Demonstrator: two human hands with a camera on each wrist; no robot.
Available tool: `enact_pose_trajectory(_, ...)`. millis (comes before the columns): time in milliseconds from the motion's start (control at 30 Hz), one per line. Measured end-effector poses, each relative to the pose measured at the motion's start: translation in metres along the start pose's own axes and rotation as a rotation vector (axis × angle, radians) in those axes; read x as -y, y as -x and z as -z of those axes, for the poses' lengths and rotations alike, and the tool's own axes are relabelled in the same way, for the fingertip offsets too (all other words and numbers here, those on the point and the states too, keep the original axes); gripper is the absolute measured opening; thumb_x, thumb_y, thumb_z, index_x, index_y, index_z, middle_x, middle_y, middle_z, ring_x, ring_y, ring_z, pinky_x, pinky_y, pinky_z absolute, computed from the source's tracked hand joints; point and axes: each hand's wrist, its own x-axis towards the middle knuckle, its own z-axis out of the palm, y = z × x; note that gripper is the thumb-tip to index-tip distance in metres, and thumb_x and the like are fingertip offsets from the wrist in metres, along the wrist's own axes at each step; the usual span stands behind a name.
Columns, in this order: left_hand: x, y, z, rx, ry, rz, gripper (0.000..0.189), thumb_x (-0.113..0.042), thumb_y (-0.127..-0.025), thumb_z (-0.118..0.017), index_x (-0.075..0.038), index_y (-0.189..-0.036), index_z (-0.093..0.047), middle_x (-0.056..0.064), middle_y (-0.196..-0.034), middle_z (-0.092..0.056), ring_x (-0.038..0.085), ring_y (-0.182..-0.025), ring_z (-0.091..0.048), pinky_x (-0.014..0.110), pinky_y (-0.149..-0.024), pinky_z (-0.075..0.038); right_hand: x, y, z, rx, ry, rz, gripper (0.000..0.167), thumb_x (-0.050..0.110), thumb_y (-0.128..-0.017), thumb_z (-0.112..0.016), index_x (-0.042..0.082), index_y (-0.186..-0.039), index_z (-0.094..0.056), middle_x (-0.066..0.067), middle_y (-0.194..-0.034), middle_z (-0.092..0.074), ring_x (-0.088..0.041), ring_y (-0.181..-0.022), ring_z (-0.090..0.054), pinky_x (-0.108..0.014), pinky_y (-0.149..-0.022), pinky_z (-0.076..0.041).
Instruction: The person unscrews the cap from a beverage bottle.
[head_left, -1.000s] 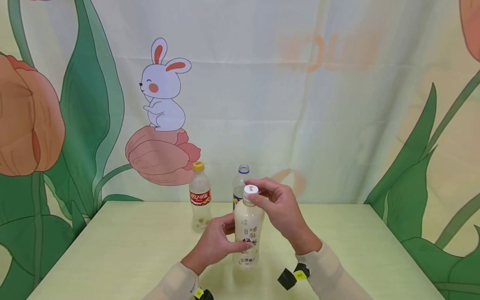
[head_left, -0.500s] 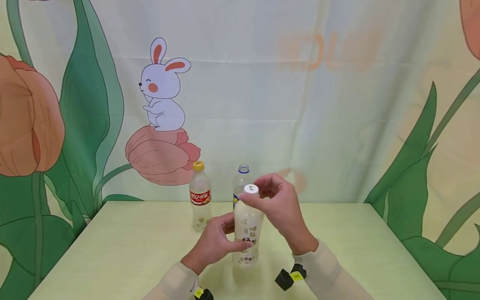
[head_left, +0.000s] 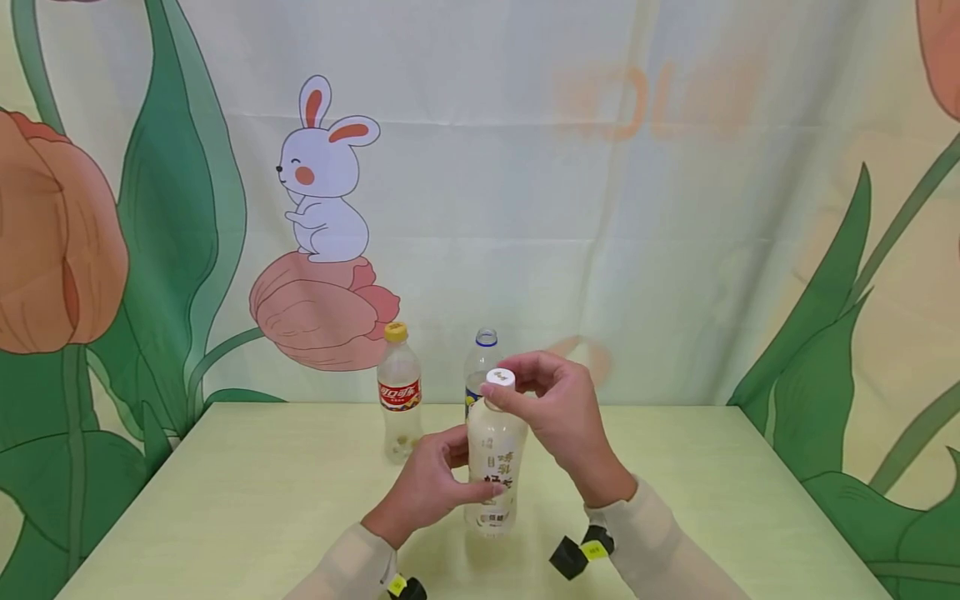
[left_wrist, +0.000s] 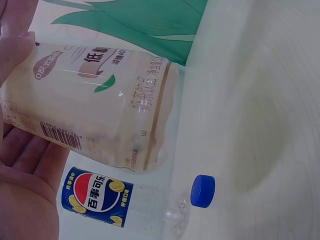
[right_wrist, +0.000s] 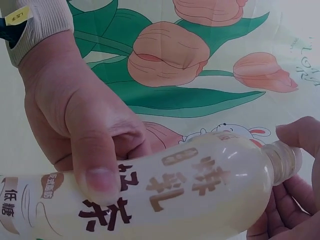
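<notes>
A milk-tea bottle (head_left: 497,454) with brown lettering stands nearly upright between both hands, its base apparently just above the table. My left hand (head_left: 431,479) grips the body, thumb across the front. At the top, my right hand (head_left: 566,408) pinches the white cap (head_left: 500,378) between thumb and fingers; the cap sits on the neck. In the right wrist view the right hand (right_wrist: 300,200) surrounds the neck end. Behind stands an uncapped Pepsi bottle (left_wrist: 97,197), partly hidden in the head view. A blue cap (left_wrist: 203,191) lies on the table near its base.
To the left stands a Coca-Cola bottle (head_left: 400,396) with a yellow cap and small items at its bottom. The pale table (head_left: 247,500) ends at a printed curtain (head_left: 675,250) with tulips and a rabbit.
My right thumb and fingers have shifted slightly around the white cap. The left hand keeps its grip, and the other bottles have stayed in place.
</notes>
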Motion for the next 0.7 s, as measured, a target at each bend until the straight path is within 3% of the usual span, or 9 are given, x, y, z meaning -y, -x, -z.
enact_pose_trajectory(267, 0.0016, -0.0012, -0.0001, -0.004, 0.008, -0.030, 0.052, -0.023, -0.077, -0.092, -0.017, -0.123, -0.069, 0.002, -0.117, -0.076, 0.018, -0.107, -0.073, 0.032, -0.100, -0.058, -0.0018, 0.0010, 0.0008, 0.079, -0.077, 0.035, 0.027, 0.012, -0.093, -0.074, 0.005, -0.120, -0.074, -0.005, -0.107, -0.072, -0.018, -0.095, -0.065, -0.026, -0.081, -0.057)
enact_pose_trajectory(467, 0.0002, -0.0008, -0.0001, 0.001, 0.016, -0.036, 0.051, -0.021, -0.077, -0.091, -0.015, -0.123, -0.069, 0.004, -0.118, -0.076, 0.018, -0.107, -0.073, 0.026, -0.099, -0.057, -0.0056, 0.0011, 0.0017, 0.150, -0.128, 0.047, 0.032, 0.012, -0.099, -0.066, 0.004, -0.130, -0.069, -0.015, -0.124, -0.067, -0.017, -0.103, -0.065, -0.027, -0.088, -0.058)
enact_pose_trajectory(600, 0.0000, -0.0007, 0.0001, 0.002, 0.016, -0.027, 0.051, -0.022, -0.078, -0.091, -0.015, -0.124, -0.069, 0.004, -0.118, -0.076, 0.018, -0.108, -0.073, 0.029, -0.100, -0.057, -0.0057, 0.0005, 0.0023, 0.160, -0.103, 0.047, 0.037, 0.012, -0.097, -0.067, 0.007, -0.134, -0.066, -0.017, -0.127, -0.066, -0.021, -0.104, -0.064, -0.029, -0.088, -0.058)
enact_pose_trajectory(700, 0.0000, -0.0009, 0.0002, 0.002, 0.012, -0.025, 0.052, -0.022, -0.078, -0.091, -0.015, -0.124, -0.069, 0.004, -0.118, -0.076, 0.019, -0.108, -0.073, 0.035, -0.102, -0.057, -0.0044, -0.0001, 0.0024, 0.121, -0.048, 0.032, 0.041, 0.016, -0.092, -0.075, 0.011, -0.132, -0.065, -0.012, -0.122, -0.068, -0.023, -0.102, -0.063, -0.033, -0.088, -0.056)
